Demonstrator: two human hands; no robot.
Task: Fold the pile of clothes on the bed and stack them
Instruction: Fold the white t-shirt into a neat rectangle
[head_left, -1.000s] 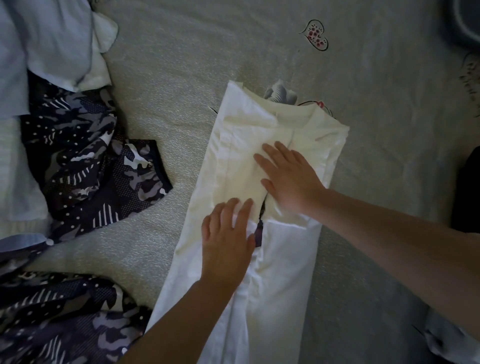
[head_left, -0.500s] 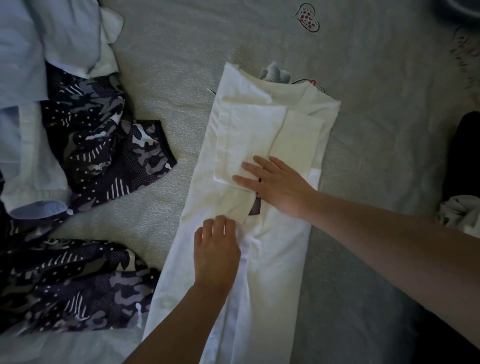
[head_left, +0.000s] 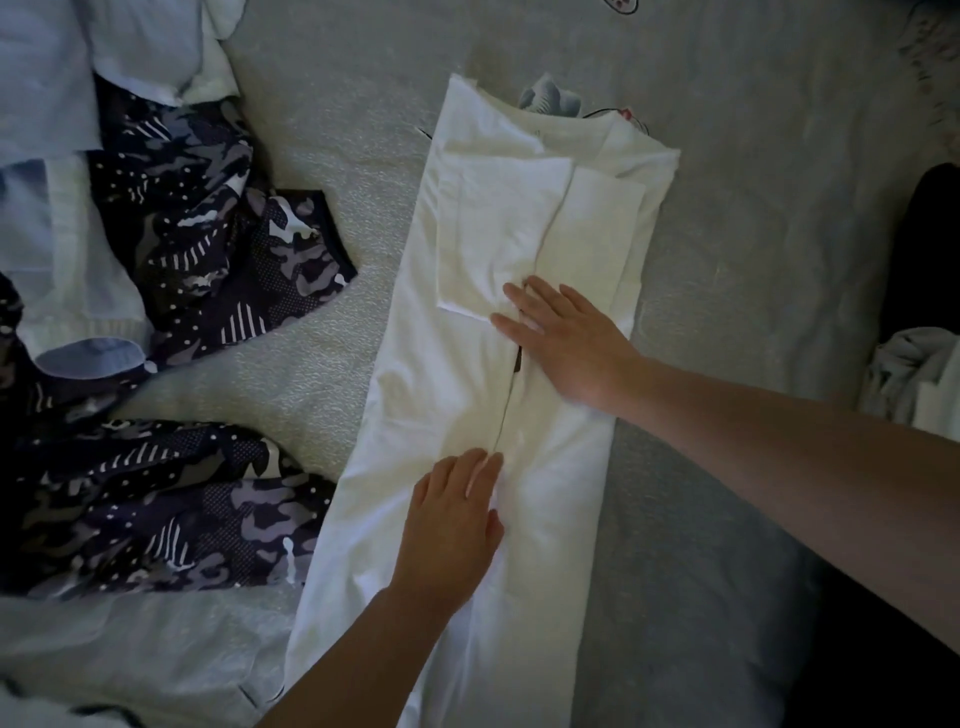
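While both flat palms slide nearer me, I see the long white cotton shirt (head_left: 457, 332) smoothing. My left hand (head_left: 452, 525) and right hand (head_left: 569, 338) press it, grasping nothing; cross-folding looks next.

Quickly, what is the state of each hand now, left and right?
Left hand: open, flat, pressing on the white T-shirt.
Right hand: open, flat, pressing on the same T-shirt.

view: head | looks steeply down, close over bed (head_left: 753, 208); forearms enter from below
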